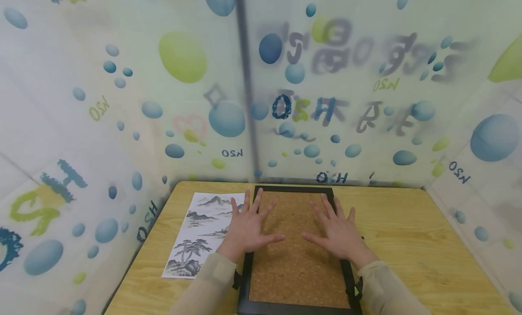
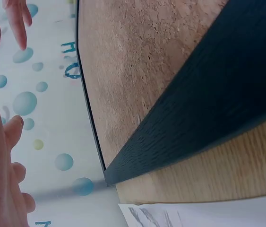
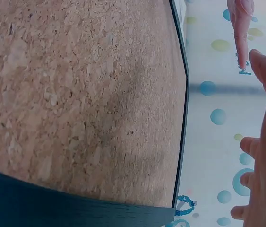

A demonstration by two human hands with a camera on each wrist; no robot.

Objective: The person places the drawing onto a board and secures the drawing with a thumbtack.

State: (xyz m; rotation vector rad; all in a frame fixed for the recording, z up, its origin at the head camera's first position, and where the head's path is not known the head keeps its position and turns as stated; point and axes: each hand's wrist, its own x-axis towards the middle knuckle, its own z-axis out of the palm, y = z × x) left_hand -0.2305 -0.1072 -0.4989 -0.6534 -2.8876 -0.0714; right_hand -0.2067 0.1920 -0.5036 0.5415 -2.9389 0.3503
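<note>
A black frame [image 1: 258, 201] with a cork backing [image 1: 293, 269] lies flat on the wooden table [image 1: 408, 233], cork side up. My left hand [image 1: 248, 226] hovers or rests over the frame's left edge, fingers spread and straight. My right hand [image 1: 335, 229] is spread the same way over the cork's right half. Neither hand grips anything. An ink landscape print [image 1: 200, 233] lies on the table just left of the frame. The wrist views show the cork [image 2: 137, 61] [image 3: 76, 85], the black frame edge [image 2: 208, 109] [image 3: 52, 203] and the straight fingers [image 2: 17, 23] [image 3: 241, 33].
Patterned plastic sheeting [image 1: 122, 102] with blue and green dots walls the table on three sides. Bare tabletop lies right of the frame.
</note>
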